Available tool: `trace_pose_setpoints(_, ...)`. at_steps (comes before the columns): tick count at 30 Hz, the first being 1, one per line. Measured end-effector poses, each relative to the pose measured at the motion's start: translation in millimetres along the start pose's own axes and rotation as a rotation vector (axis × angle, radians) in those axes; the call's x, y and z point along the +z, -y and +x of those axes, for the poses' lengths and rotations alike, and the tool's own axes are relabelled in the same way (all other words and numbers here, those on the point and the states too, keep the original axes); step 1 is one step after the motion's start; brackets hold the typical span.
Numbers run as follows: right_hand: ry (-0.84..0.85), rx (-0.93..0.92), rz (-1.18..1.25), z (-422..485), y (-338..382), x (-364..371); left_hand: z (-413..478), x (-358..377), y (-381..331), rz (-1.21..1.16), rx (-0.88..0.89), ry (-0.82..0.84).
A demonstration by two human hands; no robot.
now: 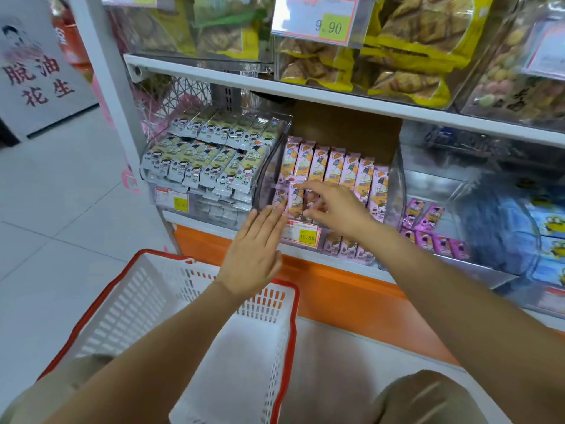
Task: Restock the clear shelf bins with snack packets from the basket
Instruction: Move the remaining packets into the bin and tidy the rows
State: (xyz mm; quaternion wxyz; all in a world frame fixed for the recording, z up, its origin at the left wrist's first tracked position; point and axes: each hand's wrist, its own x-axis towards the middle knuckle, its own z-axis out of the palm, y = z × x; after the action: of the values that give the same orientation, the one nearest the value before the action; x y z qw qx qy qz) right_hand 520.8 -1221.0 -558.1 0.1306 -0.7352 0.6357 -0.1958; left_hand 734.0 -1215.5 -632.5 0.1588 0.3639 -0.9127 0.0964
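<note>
While the right hand [333, 206] pinches a pink packet [295, 198], the left hand [255, 249] hovers straight-fingered at its seven o'clock.
Probably best seated upright, flush with the clear bin [269, 172] row behind.

- Price card [318, 21] on the upper bin [455, 93]: "9.90" on its yellow patch.
- Price tag [304, 235] on the pink-packet bin [397, 185]: "15.80".
- Grey sign [36, 78], far left: "脱油花生".
- Yellow tag [180, 203] on the grey-packet bin [214, 211]: too blurred to read.
</note>
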Motion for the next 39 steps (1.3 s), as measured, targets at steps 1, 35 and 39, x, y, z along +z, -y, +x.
trace_pose_setpoints(1,0.044,-0.006,0.017,3.0,0.1,2.6,-2.5,2.0,1.4,-0.003,-0.008,0.002)
trace_pose_setpoints(35,-0.483,0.167,0.084,-55.3,-82.2,-87.0,86.4,-23.3,-89.8,-0.229,0.156,-0.066)
trace_pose_setpoints(39,-0.292,0.376,-0.048,-82.0,-139.3,-80.6,109.5,-11.7,-118.2,-0.281,0.216,0.018)
